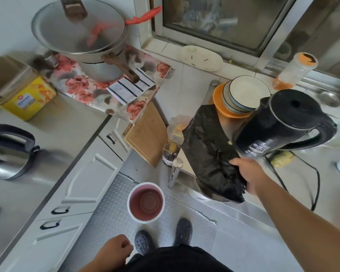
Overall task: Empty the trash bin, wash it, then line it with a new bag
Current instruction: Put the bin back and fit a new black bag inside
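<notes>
Right hand fingers hidden, clamped on black bag, which drapes off the counter beside the kettle. Bin on floor below bag, upright, empty. Left hand loosely curled, holding nothing.

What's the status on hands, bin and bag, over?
Right hand gripping black bag on the counter. Left hand closed, empty, low. Bin on floor, empty, unlined. Black kettle crowds the bag.

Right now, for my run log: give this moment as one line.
stage: fetching liner | right hand: gripping black bag on counter | left hand: closed, empty | bin: floor, upright, unlined
</notes>
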`<control>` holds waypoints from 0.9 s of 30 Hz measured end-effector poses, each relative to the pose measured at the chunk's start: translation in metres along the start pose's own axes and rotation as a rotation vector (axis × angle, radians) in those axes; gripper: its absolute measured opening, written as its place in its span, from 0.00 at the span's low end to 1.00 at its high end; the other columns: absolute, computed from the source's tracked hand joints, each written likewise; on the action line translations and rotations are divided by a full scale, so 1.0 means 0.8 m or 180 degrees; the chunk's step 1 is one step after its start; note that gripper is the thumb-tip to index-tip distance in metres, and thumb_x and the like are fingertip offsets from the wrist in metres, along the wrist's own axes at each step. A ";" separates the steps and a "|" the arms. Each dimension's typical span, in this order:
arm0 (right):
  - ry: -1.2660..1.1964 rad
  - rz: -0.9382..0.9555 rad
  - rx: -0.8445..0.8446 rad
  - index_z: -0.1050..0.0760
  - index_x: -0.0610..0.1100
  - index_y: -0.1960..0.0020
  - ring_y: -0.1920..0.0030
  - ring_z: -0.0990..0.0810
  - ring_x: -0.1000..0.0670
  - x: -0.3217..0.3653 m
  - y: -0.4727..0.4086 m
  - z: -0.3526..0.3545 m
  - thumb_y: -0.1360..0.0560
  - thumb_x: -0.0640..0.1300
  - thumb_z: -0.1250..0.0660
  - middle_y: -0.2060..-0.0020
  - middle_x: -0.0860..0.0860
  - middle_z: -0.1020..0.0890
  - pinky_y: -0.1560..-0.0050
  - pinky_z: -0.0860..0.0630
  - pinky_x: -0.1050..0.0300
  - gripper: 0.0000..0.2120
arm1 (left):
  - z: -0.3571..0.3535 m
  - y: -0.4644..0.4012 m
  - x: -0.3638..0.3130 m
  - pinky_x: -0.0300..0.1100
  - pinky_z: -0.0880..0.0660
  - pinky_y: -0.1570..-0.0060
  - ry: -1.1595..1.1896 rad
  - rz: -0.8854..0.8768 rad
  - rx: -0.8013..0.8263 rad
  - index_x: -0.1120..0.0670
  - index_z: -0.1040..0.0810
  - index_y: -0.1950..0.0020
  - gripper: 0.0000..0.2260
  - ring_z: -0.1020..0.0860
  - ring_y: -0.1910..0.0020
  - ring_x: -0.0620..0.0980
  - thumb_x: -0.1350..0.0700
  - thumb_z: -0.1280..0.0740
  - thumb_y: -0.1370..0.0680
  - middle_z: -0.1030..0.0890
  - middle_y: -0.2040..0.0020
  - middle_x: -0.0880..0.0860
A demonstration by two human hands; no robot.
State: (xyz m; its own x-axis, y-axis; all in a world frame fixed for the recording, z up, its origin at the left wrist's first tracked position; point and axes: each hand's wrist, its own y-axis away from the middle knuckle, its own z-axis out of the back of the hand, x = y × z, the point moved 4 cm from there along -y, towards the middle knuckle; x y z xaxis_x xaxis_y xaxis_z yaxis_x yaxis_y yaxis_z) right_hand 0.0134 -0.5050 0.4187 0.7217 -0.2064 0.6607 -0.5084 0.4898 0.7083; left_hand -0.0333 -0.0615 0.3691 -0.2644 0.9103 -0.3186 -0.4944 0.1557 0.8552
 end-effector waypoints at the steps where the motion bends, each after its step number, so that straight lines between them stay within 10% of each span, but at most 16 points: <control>1: -0.0076 0.0116 0.0083 0.17 0.42 0.53 0.62 0.13 0.43 0.009 0.010 -0.008 0.26 0.40 0.30 0.60 0.43 0.12 0.63 0.18 0.55 0.04 | 0.003 0.002 0.002 0.45 0.21 0.60 0.0151 0.0056 -0.0045 0.55 0.26 0.61 0.07 0.22 0.67 0.47 0.57 0.34 0.24 0.18 0.61 0.55; 6: 0.0309 0.0644 0.0380 0.17 0.43 0.53 0.58 0.13 0.43 0.043 0.055 -0.056 0.24 0.45 0.29 0.60 0.46 0.13 0.57 0.16 0.49 0.06 | 0.020 0.012 -0.007 0.40 0.27 0.72 0.1297 0.0115 -0.0325 0.63 0.22 0.54 0.05 0.23 0.70 0.49 0.60 0.33 0.24 0.18 0.61 0.58; 13: 0.1738 0.1468 0.0694 0.27 0.41 0.64 0.69 0.27 0.49 0.044 0.133 -0.133 0.25 0.45 0.32 0.72 0.48 0.25 0.67 0.30 0.57 0.11 | 0.066 0.040 -0.082 0.46 0.18 0.60 0.2167 -0.0406 -0.0656 0.54 0.19 0.55 0.03 0.17 0.55 0.54 0.58 0.31 0.22 0.15 0.54 0.55; 17: 0.2249 0.1928 0.1205 0.23 0.40 0.58 0.59 0.21 0.50 0.024 0.172 -0.180 0.27 0.45 0.33 0.56 0.49 0.21 0.56 0.24 0.54 0.07 | 0.073 0.057 -0.118 0.50 0.18 0.51 0.2787 -0.0584 -0.0495 0.54 0.17 0.52 0.03 0.18 0.56 0.54 0.57 0.30 0.21 0.15 0.55 0.57; 21: 0.2008 0.2136 0.1921 0.19 0.40 0.56 0.50 0.21 0.54 0.003 0.215 -0.223 0.28 0.44 0.32 0.46 0.58 0.23 0.48 0.22 0.53 0.08 | 0.059 0.064 -0.134 0.56 0.21 0.40 0.3751 -0.0593 0.0189 0.55 0.18 0.41 0.13 0.18 0.48 0.58 0.49 0.34 0.19 0.17 0.49 0.61; 24: 0.1691 0.1913 0.2297 0.19 0.38 0.55 0.51 0.20 0.56 -0.011 0.235 -0.240 0.28 0.39 0.32 0.48 0.63 0.23 0.53 0.23 0.64 0.06 | 0.048 0.061 -0.127 0.48 0.18 0.52 0.4379 -0.0465 0.0443 0.55 0.18 0.38 0.23 0.16 0.55 0.53 0.39 0.35 0.23 0.14 0.47 0.57; 27: 0.1324 0.1412 0.2406 0.18 0.38 0.48 0.50 0.17 0.47 -0.022 0.242 -0.243 0.29 0.40 0.33 0.45 0.51 0.19 0.47 0.21 0.53 0.11 | 0.034 0.050 -0.098 0.50 0.19 0.50 0.4589 -0.0012 0.0370 0.52 0.18 0.36 0.33 0.16 0.50 0.54 0.31 0.34 0.31 0.15 0.43 0.59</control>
State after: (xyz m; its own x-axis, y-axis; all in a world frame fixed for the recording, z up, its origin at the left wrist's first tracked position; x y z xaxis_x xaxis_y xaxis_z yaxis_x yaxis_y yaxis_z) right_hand -0.0061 -0.2416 0.4961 0.4261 0.2533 0.8685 -0.8374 -0.2528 0.4846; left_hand -0.0098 -0.1162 0.4390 -0.8868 -0.2510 -0.3880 -0.4467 0.2508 0.8588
